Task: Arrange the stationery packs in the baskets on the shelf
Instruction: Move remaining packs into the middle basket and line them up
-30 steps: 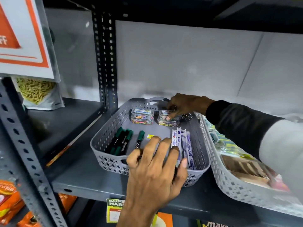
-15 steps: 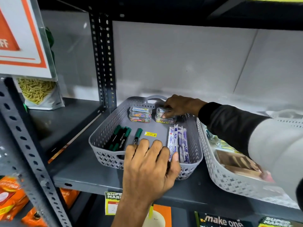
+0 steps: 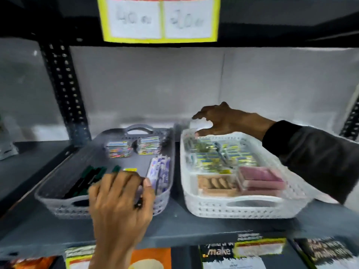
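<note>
The picture is blurry. The left hand (image 3: 120,202) rests on the front rim of the gray basket (image 3: 58,200), fingers curled over the edge; whether it grips is hard to tell. In this basket lie green markers (image 3: 91,177), two small packs (image 3: 134,147) at the back and a purple pack (image 3: 159,173) on the right. The right hand (image 3: 223,119) hangs over the back corner of the white basket (image 3: 252,209), fingers spread and holding nothing. That basket is full of packs. Both baskets sit side by side on the shelf (image 3: 174,228).
</note>
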